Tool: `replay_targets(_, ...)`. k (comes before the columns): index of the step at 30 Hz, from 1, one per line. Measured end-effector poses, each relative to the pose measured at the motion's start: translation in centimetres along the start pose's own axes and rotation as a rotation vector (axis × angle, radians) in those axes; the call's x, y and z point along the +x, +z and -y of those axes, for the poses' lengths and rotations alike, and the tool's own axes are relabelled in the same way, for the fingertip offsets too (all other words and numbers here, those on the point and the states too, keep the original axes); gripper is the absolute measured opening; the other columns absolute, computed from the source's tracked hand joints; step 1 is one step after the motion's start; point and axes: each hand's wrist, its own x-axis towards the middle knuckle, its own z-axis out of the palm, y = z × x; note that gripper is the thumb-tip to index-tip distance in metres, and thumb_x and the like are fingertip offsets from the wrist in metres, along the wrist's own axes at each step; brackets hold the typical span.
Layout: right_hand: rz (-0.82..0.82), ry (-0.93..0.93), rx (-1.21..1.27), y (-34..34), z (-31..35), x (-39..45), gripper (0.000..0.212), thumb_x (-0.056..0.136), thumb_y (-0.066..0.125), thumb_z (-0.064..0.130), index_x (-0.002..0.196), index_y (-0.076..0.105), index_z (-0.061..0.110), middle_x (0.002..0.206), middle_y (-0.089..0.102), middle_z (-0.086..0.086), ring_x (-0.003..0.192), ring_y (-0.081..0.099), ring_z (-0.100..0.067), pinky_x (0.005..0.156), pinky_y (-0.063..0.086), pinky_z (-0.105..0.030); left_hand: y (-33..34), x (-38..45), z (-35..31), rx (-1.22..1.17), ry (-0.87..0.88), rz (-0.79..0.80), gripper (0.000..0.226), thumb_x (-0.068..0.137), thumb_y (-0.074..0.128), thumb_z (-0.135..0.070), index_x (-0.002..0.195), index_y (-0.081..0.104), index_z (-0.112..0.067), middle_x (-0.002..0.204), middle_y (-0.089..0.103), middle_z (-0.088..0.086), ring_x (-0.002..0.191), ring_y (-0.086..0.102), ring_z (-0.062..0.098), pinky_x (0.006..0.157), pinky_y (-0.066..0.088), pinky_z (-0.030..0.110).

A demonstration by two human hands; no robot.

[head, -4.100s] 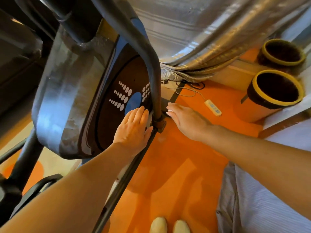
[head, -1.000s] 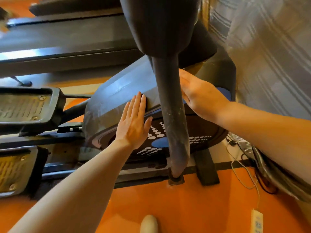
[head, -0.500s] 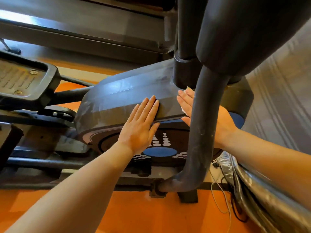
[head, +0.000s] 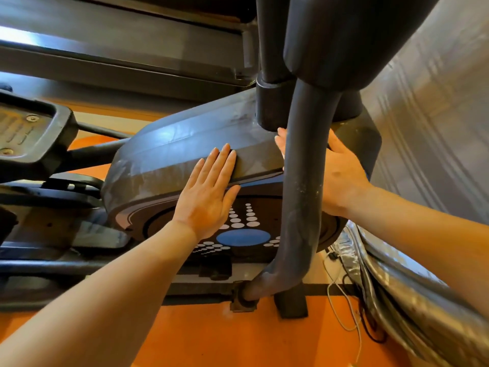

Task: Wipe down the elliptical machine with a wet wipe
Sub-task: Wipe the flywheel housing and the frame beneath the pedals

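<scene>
Left hand (head: 209, 197) lies flat, fingers straight, on the elliptical housing (head: 185, 147); right hand (head: 341, 173) flat behind the post (head: 301, 181)

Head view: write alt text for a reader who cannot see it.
A person's left hand presses flat on the dusty dark flywheel housing of an elliptical machine, while the right hand reaches behind the curved swing-arm tube to touch the housing too. No wet wipe is visible. The floor is orange.

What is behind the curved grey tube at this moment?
The right hand, flat on the flywheel housing; the tube covers its fingers' middle. No wipe shows.
</scene>
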Motion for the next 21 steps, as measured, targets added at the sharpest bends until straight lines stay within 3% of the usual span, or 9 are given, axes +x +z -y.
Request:
replay_targets(4, -0.051, 0.254, 0.105, 2.3, 1.0, 1.2, 0.057, 0.102, 0.039, 0.036, 0.141, 0.039, -0.005, 0.144, 0.046, -0.023, 0.136, 0.036, -0.033, 0.113, 0.029, -0.028, -0.1, 0.0, -0.3, 0.008, -0.008, -0.002, 0.063, 0.1, 0.012, -0.055, 0.156, 0.0, -0.026, 0.165, -0.002, -0.005, 0.152, -0.009, 0.013, 0.122, -0.006, 0.03)
replay_targets(6, -0.029, 0.425, 0.614, 0.7, 2.1, 2.8, 0.104, 0.089, 0.028, 0.078, 0.144, 0.028, -0.011, 0.144, 0.041, -0.019, 0.137, 0.038, -0.03, 0.099, 0.028, -0.004, 0.0, -0.1, -0.5, -0.004, -0.033, 0.0, 0.066, 0.099, 0.012, -0.056, 0.156, 0.002, -0.025, 0.165, -0.002, -0.005, 0.151, -0.011, 0.012, 0.122, -0.007, 0.03)
replay_targets(7, -0.037, 0.572, 0.95, 0.6, 2.5, 3.3, 0.127, 0.071, 0.033, 0.092, 0.143, 0.025, -0.012, 0.142, 0.041, -0.019, 0.135, 0.039, -0.029, 0.096, 0.034, -0.007, 0.0, -0.1, -0.6, -0.008, -0.043, -0.001, 0.067, 0.1, 0.014, -0.056, 0.157, 0.004, -0.024, 0.165, -0.002, -0.005, 0.151, -0.011, 0.011, 0.122, -0.007, 0.03)
replay_targets(8, -0.052, 0.631, 0.992, 0.4, 2.6, 3.5, 0.123, 0.073, 0.039, 0.089, 0.144, 0.025, -0.011, 0.146, 0.038, -0.02, 0.137, 0.038, -0.03, 0.102, 0.035, -0.016, 0.0, -0.1, -0.7, -0.011, -0.051, -0.001, 0.067, 0.1, 0.016, -0.056, 0.157, 0.004, -0.024, 0.165, -0.002, -0.005, 0.151, -0.012, 0.011, 0.122, -0.006, 0.03)
replay_targets(10, -0.055, 0.543, 0.79, -0.5, 2.5, 3.0, 0.061, 0.105, 0.03, 0.042, 0.149, 0.028, 0.0, 0.152, 0.037, -0.02, 0.141, 0.036, -0.033, 0.117, 0.029, -0.038, -0.2, -0.1, -0.7, -0.017, -0.057, 0.006, 0.066, 0.101, 0.019, -0.053, 0.157, 0.003, -0.024, 0.165, -0.003, -0.005, 0.151, -0.011, 0.011, 0.123, -0.005, 0.031)
replay_targets(12, -0.091, 0.368, 0.508, 0.8, 2.0, 1.5, 0.047, 0.1, 0.042, 0.018, 0.144, 0.043, 0.001, 0.145, 0.048, -0.021, 0.137, 0.043, -0.037, 0.115, 0.031, -0.057, -0.3, -0.2, -1.0, -0.028, -0.066, 0.018, 0.065, 0.1, 0.02, -0.052, 0.155, 0.0, -0.026, 0.163, -0.006, -0.008, 0.151, -0.011, 0.011, 0.123, -0.005, 0.031)
replay_targets(15, 0.03, 0.181, 0.038, 1.3, -0.4, -0.8, 0.054, 0.103, 0.031, 0.038, 0.151, 0.036, 0.013, 0.157, 0.035, -0.008, 0.149, 0.023, -0.025, 0.121, 0.007, -0.055, -0.4, -0.3, -1.4, -0.037, -0.081, 0.023, 0.064, 0.099, 0.019, -0.052, 0.154, -0.004, -0.027, 0.162, -0.011, -0.009, 0.151, -0.013, 0.011, 0.123, -0.006, 0.031)
replay_targets(18, -0.032, 0.406, 0.073, 1.8, -0.7, -1.6, 0.059, 0.104, 0.012, 0.043, 0.156, 0.023, 0.017, 0.163, 0.02, -0.001, 0.152, 0.007, -0.017, 0.122, -0.004, -0.047, -0.4, -0.4, -1.3, -0.029, -0.091, 0.032, 0.066, 0.099, 0.019, -0.051, 0.156, -0.003, -0.025, 0.163, -0.011, -0.008, 0.151, -0.014, 0.011, 0.123, -0.008, 0.031)
replay_targets(21, -0.065, 0.39, 0.141, 2.2, 1.3, -0.2, 0.054, 0.104, 0.034, 0.04, 0.152, 0.034, 0.015, 0.16, 0.029, -0.005, 0.151, 0.014, -0.024, 0.123, 0.004, -0.048, -0.2, -0.4, -1.3, -0.028, -0.093, 0.025, 0.066, 0.1, 0.02, -0.051, 0.155, -0.006, -0.026, 0.162, -0.011, -0.008, 0.151, -0.014, 0.011, 0.122, -0.009, 0.031)
